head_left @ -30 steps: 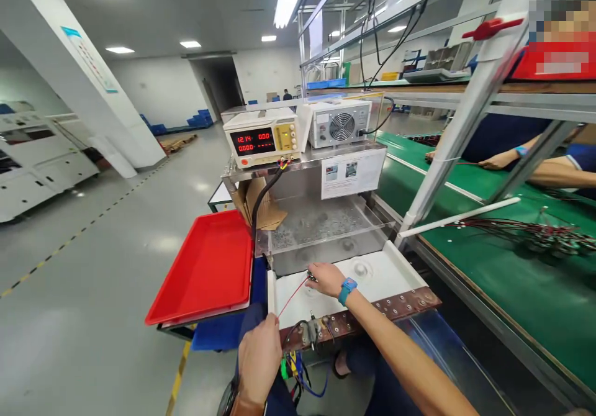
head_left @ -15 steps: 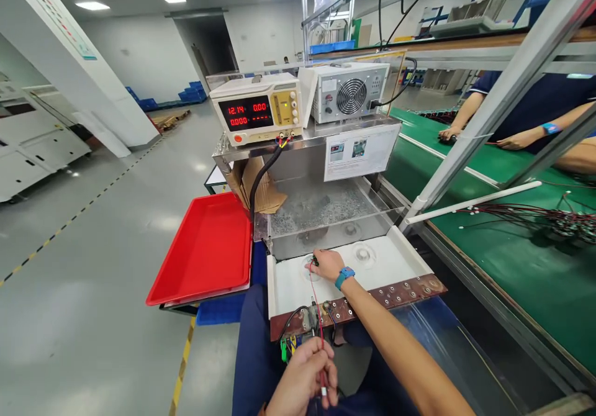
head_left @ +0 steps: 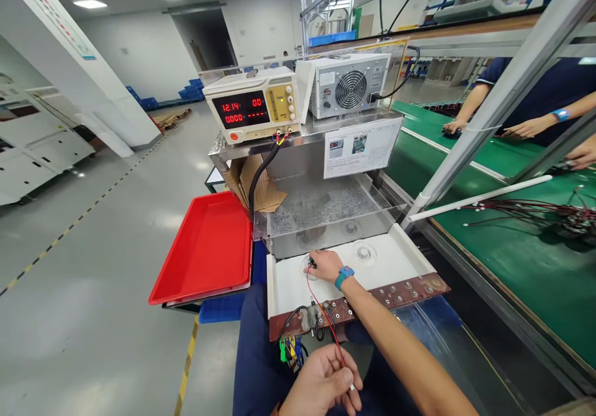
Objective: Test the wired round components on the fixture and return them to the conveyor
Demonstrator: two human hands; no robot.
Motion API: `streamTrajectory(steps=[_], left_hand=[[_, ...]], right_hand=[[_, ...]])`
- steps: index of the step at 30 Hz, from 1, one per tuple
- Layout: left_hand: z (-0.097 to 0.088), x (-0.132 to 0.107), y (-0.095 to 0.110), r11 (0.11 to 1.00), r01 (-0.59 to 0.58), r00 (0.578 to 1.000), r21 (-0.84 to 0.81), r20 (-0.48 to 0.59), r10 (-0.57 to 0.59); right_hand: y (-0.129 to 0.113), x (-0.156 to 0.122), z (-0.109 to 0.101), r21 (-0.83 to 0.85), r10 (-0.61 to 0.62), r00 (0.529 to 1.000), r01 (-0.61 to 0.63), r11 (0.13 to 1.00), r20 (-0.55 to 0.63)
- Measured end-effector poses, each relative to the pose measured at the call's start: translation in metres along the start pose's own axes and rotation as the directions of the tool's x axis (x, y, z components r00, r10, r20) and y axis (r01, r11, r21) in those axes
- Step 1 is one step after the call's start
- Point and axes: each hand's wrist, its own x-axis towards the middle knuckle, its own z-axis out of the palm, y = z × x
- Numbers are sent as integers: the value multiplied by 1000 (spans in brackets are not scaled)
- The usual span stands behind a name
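Note:
My right hand [head_left: 328, 266], with a blue strap on its wrist, pinches a small dark-green circuit board [head_left: 311, 262] over the white tray [head_left: 386, 254]. From this board a thin red wire [head_left: 326, 314] runs down toward my lap. My left hand [head_left: 326, 379] is closed around the wire's lower end, where a small white tip [head_left: 352, 387] pokes out below the fingers. Between the hands lies a brown strip [head_left: 347, 309] with metal studs, crossed by the wire. Green, yellow and blue clips [head_left: 291, 348] hang under the strip.
A power supply [head_left: 251, 105] with red digits stands on a metal shelf, beside a grey fan unit [head_left: 350, 88]. Left of the tray is a red bin [head_left: 205, 248]. A co-worker's hands are at the green bench [head_left: 503, 261], which holds bundled wires [head_left: 572, 214].
My left hand has moved right with the wire end, so the wire now slants. My right hand stays nearly in place with the board. The co-worker's hands have shifted.

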Motion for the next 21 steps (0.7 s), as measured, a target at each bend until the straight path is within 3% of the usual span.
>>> streamTrajectory(steps=[5, 10, 15, 21], left_hand=[[-4, 4, 31, 986, -123, 975, 111, -171, 141], [-29, 38, 65, 900, -211, 908, 381, -265, 325], [-52, 70, 66, 763, -230, 841, 604, -270, 468], [-59, 85, 59, 601, -152, 804, 785, -255, 537]], right_hand=[[1, 3, 8, 4, 2, 999, -2, 1000, 42], [2, 3, 10, 18, 20, 995, -21, 1000, 95], [3, 2, 9, 39, 32, 995, -36, 999, 96], [4, 3, 11, 44, 44, 994, -49, 998, 103]])
